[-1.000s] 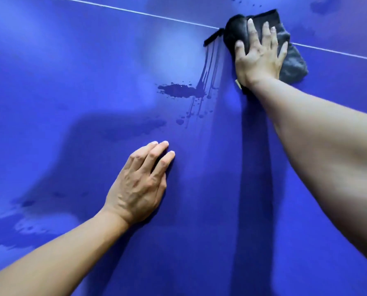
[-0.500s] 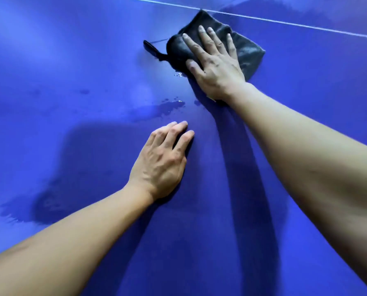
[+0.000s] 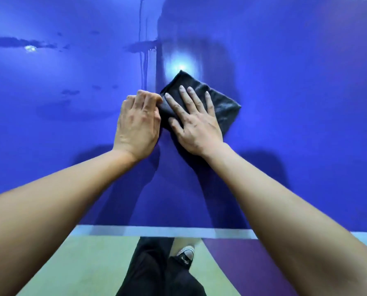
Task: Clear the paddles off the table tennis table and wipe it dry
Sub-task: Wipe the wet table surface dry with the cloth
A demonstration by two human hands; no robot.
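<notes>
Dark grey cloth (image 3: 221, 103) is lying flat on the blue table tennis table (image 3: 306, 124), w/ the right hand (image 3: 196, 124) pressing down on it, fingers straight and spread, not gripping. The left hand (image 3: 136, 122) is touching the cloth's corner just left of that press, fingers curling over it; can't tell if they're pinching it. Half a sec ago the cloth was out by the white centre line and the left hand was resting flat, well apart. Now both are meeting nearer the table's white edge line (image 3: 157, 230), which is running behind the wrists. Prob. one stroke is ending and the cloth is being regathered. Water streaks (image 3: 145, 54) beyond the fingertips and wet patches (image 3: 18, 42) far left are still waiting. No paddles showing.
</notes>
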